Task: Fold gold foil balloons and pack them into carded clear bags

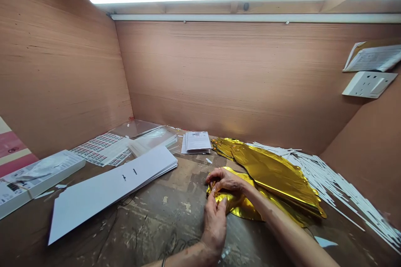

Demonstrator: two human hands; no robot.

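Observation:
Shiny gold foil balloons (pixel 272 175) lie flat in a pile right of the middle of the table. At the pile's near left, one gold foil balloon (pixel 247 208) is crumpled under my hands. My right hand (pixel 227 179) reaches across from the right, its fingers curled and closed on the foil's left end. Below it, my left hand (pixel 215 219) comes up from the front, thumb and fingers pinched on the same end. The two hands' fingertips meet there, and the exact spot they grip is partly hidden.
Thin white sticks (pixel 338 187) spread along the right side. Left lie long white cards (pixel 115 192), a white box (pixel 40 179), sticker sheets (pixel 100 149) and clear plastic bags (pixel 153 138). Small printed cards (pixel 197 142) are stacked at the back. Wooden panels (pixel 219 75) enclose the table.

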